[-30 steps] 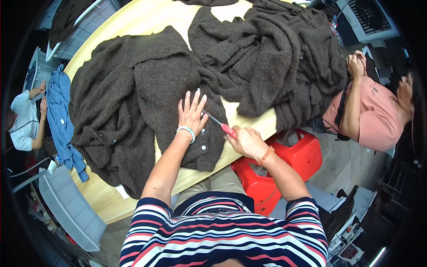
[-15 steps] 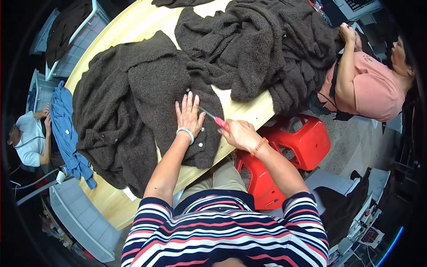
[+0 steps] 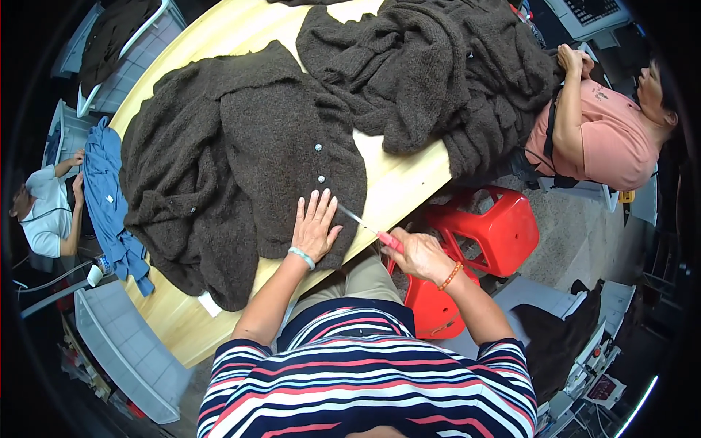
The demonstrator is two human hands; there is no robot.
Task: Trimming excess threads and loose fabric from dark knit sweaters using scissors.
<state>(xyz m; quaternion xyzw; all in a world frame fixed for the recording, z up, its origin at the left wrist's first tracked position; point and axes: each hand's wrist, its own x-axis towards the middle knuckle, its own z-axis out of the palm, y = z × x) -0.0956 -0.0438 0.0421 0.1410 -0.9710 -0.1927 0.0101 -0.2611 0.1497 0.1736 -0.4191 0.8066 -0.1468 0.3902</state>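
Note:
A dark brown knitted garment [image 3: 270, 131] lies on the wooden table, with shiny round buttons [image 3: 318, 147] along its right part. Fingers stretched, my left hand [image 3: 314, 225] rests flat on the knit just below the buttons. My right hand [image 3: 423, 257] is closed round the red handle of a thin metal-shafted tool [image 3: 392, 241]. The shaft points up and left, and its tip is close to the garment by my left fingers. Whether the tip touches the knit I cannot tell.
More brown knitwear [image 3: 431, 80] is heaped on the table [image 3: 409, 179] at the far right. Red stools [image 3: 489, 228] stand by its right edge. A person in pink [image 3: 613, 139] sits at right. Another person [image 3: 47, 212] at left handles blue cloth [image 3: 109, 190].
The garment has shifted or smoothed out, and two buttons now show above my left hand. Both hands have moved nearer to me, the right one also further right with the tool.

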